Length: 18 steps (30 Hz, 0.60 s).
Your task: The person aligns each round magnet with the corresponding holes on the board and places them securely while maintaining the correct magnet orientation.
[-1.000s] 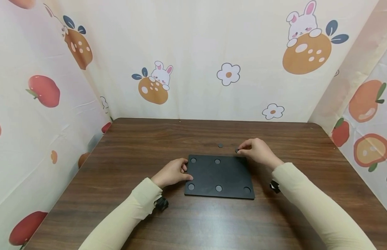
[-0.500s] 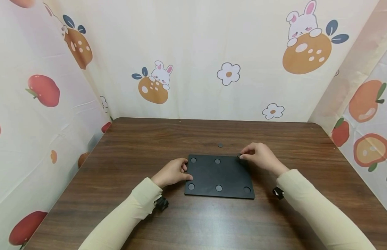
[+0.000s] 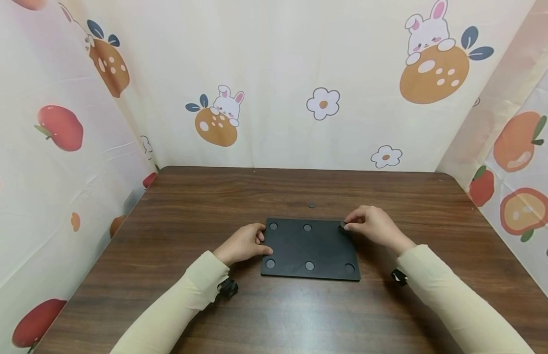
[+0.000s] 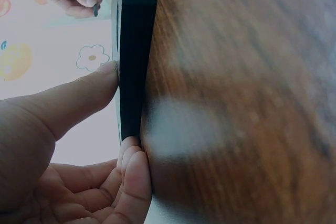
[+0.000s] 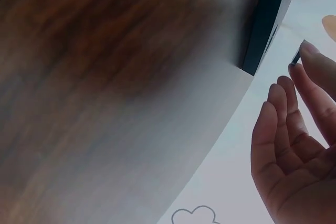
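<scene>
A flat black rectangular board (image 3: 323,248) with round recesses along its far and near edges lies on the table. Grey discs seem to sit in several recesses; the near right one (image 3: 349,268) looks darker. My left hand (image 3: 242,245) grips the board's left edge, thumb on the top face, other fingers curled against the side in the left wrist view. Between thumb and index finger my right hand (image 3: 374,227) pinches a small dark disc (image 5: 296,56), just above the far right corner. That hand hides the corner recess. Another small disc (image 3: 311,205) lies behind the board.
The brown wood-grain table (image 3: 212,196) extends around the board on all sides. A patterned curtain (image 3: 274,59) rises behind the table's far edge and along both sides. Dark devices are strapped at both wrists.
My right hand has carried the pinched disc from behind the board rightward and nearer, over its far right corner. The left hand and the board have stayed in place.
</scene>
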Each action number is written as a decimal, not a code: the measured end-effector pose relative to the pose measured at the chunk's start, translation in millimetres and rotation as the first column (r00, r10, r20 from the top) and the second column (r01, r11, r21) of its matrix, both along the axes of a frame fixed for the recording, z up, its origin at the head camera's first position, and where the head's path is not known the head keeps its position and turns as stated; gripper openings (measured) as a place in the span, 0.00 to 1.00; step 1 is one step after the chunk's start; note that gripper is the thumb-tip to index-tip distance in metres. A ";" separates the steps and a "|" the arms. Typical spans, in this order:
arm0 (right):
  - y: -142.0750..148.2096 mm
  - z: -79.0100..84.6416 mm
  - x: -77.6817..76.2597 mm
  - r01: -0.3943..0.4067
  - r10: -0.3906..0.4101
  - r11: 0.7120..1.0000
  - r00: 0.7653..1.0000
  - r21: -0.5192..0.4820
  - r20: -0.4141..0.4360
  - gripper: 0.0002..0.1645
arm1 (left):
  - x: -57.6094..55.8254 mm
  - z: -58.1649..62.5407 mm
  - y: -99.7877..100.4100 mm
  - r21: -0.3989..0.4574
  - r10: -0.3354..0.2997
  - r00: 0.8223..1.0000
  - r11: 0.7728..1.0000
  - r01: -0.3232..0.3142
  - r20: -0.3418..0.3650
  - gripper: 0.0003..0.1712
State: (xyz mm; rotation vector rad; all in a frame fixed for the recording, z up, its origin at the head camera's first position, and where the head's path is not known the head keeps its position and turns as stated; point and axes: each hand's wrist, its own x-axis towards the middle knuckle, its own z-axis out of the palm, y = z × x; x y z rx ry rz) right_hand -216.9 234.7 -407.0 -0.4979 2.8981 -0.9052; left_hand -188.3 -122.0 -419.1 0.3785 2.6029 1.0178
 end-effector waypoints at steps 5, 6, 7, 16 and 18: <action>1.3 -1.9 -0.9 -0.008 0.008 1.000 1.000 0.017 0.003 0.05 | 0.0 -0.3 0.1 -0.002 0.002 1.000 1.000 -0.002 -0.001 0.40; 1.1 -1.9 -0.9 -0.011 0.010 1.000 1.000 0.021 0.003 0.05 | 0.0 -0.4 0.1 -0.001 0.003 1.000 1.000 -0.003 0.000 0.40; 0.8 -1.8 -1.0 -0.011 0.011 1.000 1.000 0.025 0.004 0.05 | -0.1 -0.3 0.1 0.000 0.004 1.000 1.000 -0.004 0.001 0.40; -2.1 -2.9 -4.1 -0.030 0.030 0.997 1.000 0.070 0.002 0.05 | -0.1 0.1 -0.1 -0.002 0.004 1.000 1.000 -0.004 0.006 0.40; -2.9 -2.9 -4.8 -0.034 0.033 0.996 0.999 0.078 0.011 0.05 | 0.0 0.2 0.0 -0.004 0.003 1.000 1.000 -0.003 0.005 0.40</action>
